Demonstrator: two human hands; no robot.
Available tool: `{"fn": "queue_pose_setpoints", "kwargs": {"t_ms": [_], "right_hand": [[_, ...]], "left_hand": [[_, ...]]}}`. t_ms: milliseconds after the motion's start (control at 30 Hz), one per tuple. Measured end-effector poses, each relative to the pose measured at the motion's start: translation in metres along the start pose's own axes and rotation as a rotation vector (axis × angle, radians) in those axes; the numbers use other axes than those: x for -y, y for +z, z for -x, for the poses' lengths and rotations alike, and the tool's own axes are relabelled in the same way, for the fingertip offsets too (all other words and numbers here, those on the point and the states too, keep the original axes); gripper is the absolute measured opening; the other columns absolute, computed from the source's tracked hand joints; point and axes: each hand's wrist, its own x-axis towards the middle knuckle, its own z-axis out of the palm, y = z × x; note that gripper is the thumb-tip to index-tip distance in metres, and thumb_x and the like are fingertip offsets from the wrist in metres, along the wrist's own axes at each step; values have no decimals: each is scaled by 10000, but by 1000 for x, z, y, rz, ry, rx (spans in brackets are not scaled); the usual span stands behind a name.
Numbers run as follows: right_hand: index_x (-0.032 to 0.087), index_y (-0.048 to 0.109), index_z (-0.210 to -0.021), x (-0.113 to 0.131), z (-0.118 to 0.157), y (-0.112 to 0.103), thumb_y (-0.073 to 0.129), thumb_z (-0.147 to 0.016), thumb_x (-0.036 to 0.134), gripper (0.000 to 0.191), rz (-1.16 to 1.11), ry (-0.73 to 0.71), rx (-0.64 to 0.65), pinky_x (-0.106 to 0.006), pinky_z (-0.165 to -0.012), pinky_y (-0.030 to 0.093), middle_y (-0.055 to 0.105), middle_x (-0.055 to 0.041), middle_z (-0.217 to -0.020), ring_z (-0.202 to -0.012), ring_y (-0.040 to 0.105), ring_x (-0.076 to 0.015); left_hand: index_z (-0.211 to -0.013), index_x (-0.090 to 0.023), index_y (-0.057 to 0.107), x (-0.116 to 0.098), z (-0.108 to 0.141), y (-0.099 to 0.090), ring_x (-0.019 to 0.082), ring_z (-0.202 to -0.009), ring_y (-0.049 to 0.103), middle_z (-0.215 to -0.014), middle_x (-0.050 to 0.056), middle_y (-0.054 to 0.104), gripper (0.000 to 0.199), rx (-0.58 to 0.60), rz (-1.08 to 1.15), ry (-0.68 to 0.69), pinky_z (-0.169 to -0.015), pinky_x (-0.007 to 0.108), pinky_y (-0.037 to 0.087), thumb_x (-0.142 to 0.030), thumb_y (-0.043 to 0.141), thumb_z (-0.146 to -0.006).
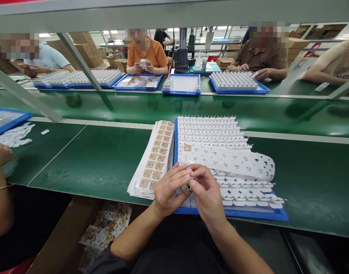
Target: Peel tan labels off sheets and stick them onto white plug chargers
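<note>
My left hand [169, 190] is closed around a small part with a tan square face and dark cut-outs [186, 188]. The thumb and fingertips of my right hand [208, 196] pinch at the top edge of that same part, and fingers hide much of it. Below and behind my hands lies a blue-rimmed tray [256, 215] with rows of white parts [207, 127] bearing thin pins. Across these rows rests a white backing sheet [234, 161] with holes and one tan sticker [187, 147] left on it. Left of the tray is a stack of tan sticker sheets [156, 156].
A green conveyor belt [129, 108] runs beyond my bench [77, 160]. Co-workers sit across it behind blue trays [181, 92]. At left, another person's hand [0, 154] is near loose white pieces [17, 136]. A carton with used sheets [106, 228] stands below the bench edge.
</note>
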Motion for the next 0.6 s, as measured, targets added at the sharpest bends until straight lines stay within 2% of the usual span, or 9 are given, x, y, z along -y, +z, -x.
{"fn": "queue_pose_setpoints", "kwargs": {"t_ms": [133, 200, 333, 467, 533, 600], "right_hand": [[304, 578, -1008, 3, 1, -2, 777, -766, 158, 346, 259, -87, 64, -277, -851, 522, 577, -7, -1106, -1108, 576, -188], [307, 570, -1068, 9, -2, -7, 805, -755, 188, 408, 364, -99, 124, -310, -878, 532, 579, -25, -1153, -1136, 575, -213], [270, 651, -1049, 24, -11, -21, 651, -913, 232, 142, 550, -178, 225, -405, -970, 498, 654, -61, -1110, -1099, 617, -241], [259, 655, -995, 28, -16, -25, 600, -936, 149, 137, 826, -403, 177, -368, -818, 530, 650, -56, -963, -918, 639, -217], [260, 653, -1034, 26, -13, -25, 619, -909, 108, 199, 961, -585, 162, -364, -777, 532, 634, -65, -948, -878, 626, -218], [263, 640, -1071, 24, -7, -28, 621, -892, 86, 253, 1002, -736, 217, -362, -752, 533, 636, -64, -928, -842, 622, -217]], "left_hand": [[-1335, -173, 568, 2, 3, 0, 265, -1223, 645, -1258, 138, 700, 502, 9, 43, -44, -1079, 504, 521, -103, 690, -854], [-1335, -182, 571, 2, 2, -1, 260, -1220, 647, -1255, 139, 701, 501, 9, 63, -81, -1083, 487, 523, -118, 696, -855], [-1310, -191, 589, -1, -3, -3, 242, -1170, 680, -1222, 134, 717, 501, 23, 25, -106, -1059, 428, 552, -124, 733, -835], [-1300, -180, 593, -7, -5, -4, 230, -1125, 704, -1193, 129, 730, 531, 68, -33, -115, -1004, 353, 587, -121, 769, -803], [-1302, -185, 591, -9, -5, -5, 227, -1096, 716, -1197, 124, 730, 523, 87, -64, -189, -963, 326, 602, -144, 764, -809], [-1281, -199, 606, -9, -5, -8, 227, -1059, 726, -1175, 106, 739, 491, 96, -98, -300, -936, 327, 606, -172, 758, -814]]}}
